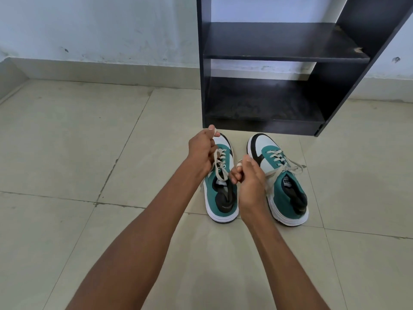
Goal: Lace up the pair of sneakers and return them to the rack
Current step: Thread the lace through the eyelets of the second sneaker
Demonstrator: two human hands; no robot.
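Note:
Two green, white and black sneakers stand side by side on the tiled floor, toes toward the rack. Over the left sneaker (220, 198), my left hand (201, 151) is closed on one cream lace end, pulled up and to the left. My right hand (248, 175) pinches the other lace end of the same shoe, looped over a finger. The cream lace (220, 162) crosses between the eyelets of that shoe. The right sneaker (286, 191) stands untouched, its lace tied in a loose bow. The black shoe rack (263, 57) stands just beyond the shoes, its two shelves bare.
Pale floor tiles (78, 142) spread to the left and toward me. A light blue wall (100, 30) with a skirting runs behind. The rack's bottom edge lies a short way past the sneaker toes.

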